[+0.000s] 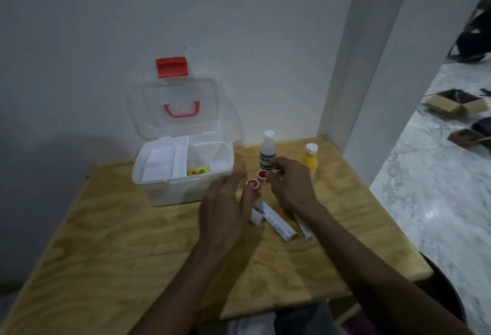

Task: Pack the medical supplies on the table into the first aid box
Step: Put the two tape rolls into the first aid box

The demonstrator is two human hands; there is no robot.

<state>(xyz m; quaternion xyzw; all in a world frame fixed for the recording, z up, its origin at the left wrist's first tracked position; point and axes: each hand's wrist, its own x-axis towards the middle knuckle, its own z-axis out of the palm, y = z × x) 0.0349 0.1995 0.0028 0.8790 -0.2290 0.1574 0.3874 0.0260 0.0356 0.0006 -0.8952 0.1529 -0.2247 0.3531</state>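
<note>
The first aid box (186, 188), clear white plastic, stands open on the wooden table (119, 241); its lid with a red handle and red latch leans against the wall. Inside it, a white tray holds a small yellow packet (197, 171). Two small red-and-white tape rolls (252, 183) sit right of the box. My right hand (289, 186) pinches the farther roll (262, 175) at its right edge. My left hand (225, 209) hovers with fingers spread, one fingertip touching the nearer roll. Several white wrapped bandage rolls (277, 221) lie below the hands.
A white bottle with a green label (267, 154) and a yellow bottle with a white cap (309, 160) stand upright behind my right hand. White walls close the back and the right corner. The table's right edge drops to a marble floor with cardboard boxes (457, 104).
</note>
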